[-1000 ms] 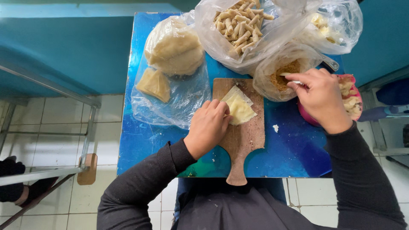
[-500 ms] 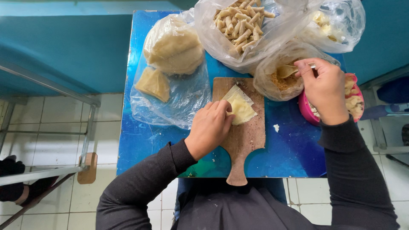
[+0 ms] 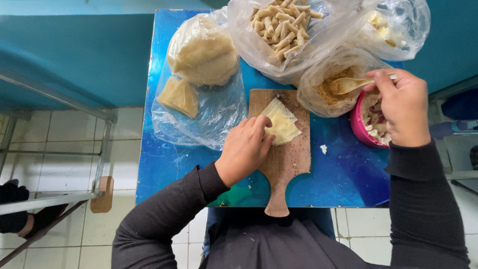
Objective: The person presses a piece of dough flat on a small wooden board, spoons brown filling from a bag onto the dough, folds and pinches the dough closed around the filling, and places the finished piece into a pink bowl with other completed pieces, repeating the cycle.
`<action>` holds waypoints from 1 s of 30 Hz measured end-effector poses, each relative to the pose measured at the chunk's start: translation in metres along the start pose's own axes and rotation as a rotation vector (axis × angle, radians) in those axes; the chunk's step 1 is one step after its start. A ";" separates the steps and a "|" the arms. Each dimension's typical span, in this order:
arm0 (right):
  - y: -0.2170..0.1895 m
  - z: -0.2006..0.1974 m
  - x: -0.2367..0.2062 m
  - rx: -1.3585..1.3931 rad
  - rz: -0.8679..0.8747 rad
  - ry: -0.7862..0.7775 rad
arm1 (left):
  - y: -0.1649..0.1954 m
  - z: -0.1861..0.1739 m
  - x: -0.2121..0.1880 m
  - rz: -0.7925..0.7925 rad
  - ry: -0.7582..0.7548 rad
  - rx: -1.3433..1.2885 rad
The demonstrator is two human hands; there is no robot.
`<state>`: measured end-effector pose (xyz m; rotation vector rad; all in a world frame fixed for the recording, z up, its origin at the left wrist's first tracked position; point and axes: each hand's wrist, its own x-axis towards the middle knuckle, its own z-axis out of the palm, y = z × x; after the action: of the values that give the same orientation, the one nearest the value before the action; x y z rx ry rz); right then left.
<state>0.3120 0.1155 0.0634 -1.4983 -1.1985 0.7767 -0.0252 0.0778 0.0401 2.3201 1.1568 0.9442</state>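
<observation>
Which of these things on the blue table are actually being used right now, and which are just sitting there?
In use: left hand on pastry sheet, wooden board; right hand with wooden spoon, crumb bag.

Idle: rolled sticks, dough stack, pink bowl.

A single camera sits on the person's head and looks almost straight down, close over the blue counter (image 3: 169,169). The body is at 6 o'clock, the counter's far edge at 12 o'clock. Tiled floor (image 3: 59,144) shows at 9 o'clock. No second view overlaps it.
</observation>
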 end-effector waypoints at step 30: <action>-0.034 0.066 -0.110 -0.578 -0.949 -0.309 | -0.004 0.002 0.004 -0.185 -0.022 -0.243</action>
<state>0.2095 0.0314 0.0662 -1.0226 -2.2475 -0.0101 -0.0245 0.0832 0.0373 1.9903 1.1553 0.9326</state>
